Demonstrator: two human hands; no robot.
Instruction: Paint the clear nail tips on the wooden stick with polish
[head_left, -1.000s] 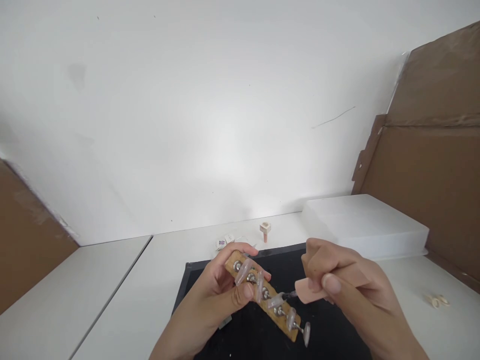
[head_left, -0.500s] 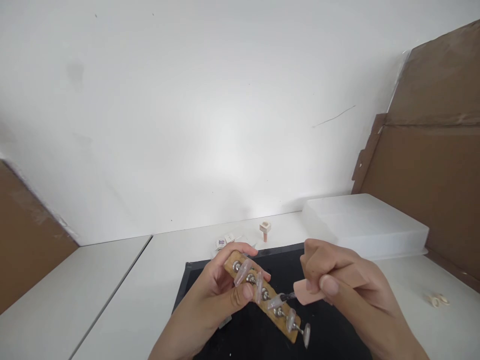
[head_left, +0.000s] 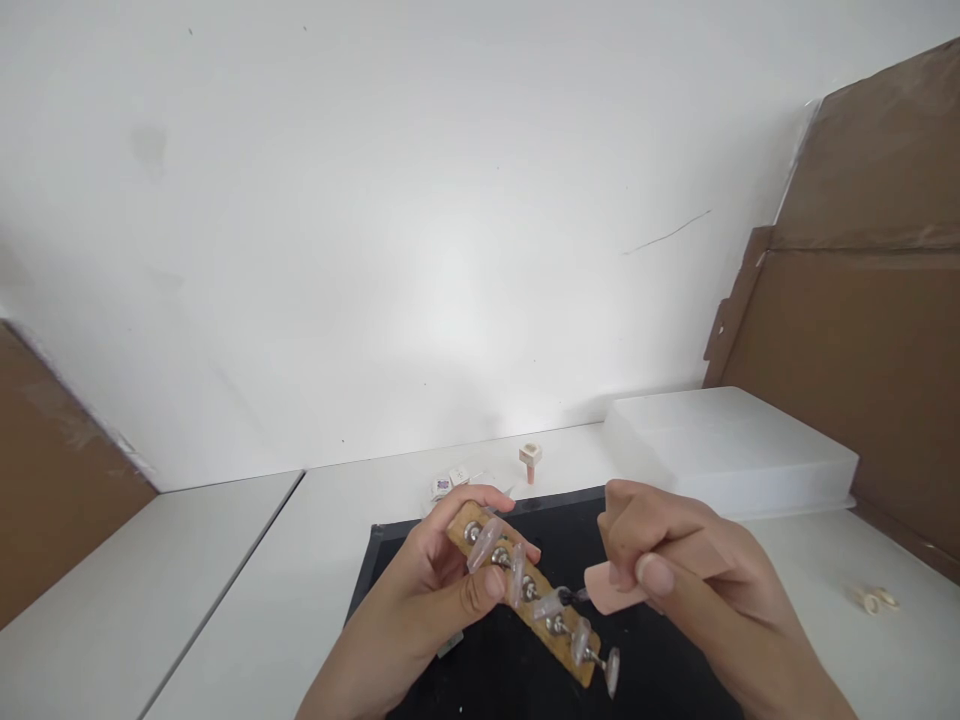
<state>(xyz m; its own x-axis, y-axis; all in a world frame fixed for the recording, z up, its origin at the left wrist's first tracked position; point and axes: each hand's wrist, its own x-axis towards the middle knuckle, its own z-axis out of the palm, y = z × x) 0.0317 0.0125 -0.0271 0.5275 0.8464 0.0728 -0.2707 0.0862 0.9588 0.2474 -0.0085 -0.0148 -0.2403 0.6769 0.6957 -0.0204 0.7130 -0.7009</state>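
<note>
Nail tips [head_left: 517, 575] are standing on a wooden strip [head_left: 562, 648] above the black mat [head_left: 510, 680], left hand [head_left: 420, 610] gripping strip firmly, right hand [head_left: 720, 590] pinching brush [head_left: 611, 590] against the middle tip, coverage of all five not showing clearly.

The mat [head_left: 630, 650] is black. The strip [head_left: 566, 655] above it is yellow-brown, with shiny silver knobs [head_left: 472, 533] and see-through, pale pinkish nail tips [head_left: 484, 545]. Right of the strip, the brush handle [head_left: 611, 590] is plain peachy pink. Behind the mat, the wall [head_left: 450, 250] is white with gray smudges.

Black mat [head_left: 510, 675] cut off below
</note>
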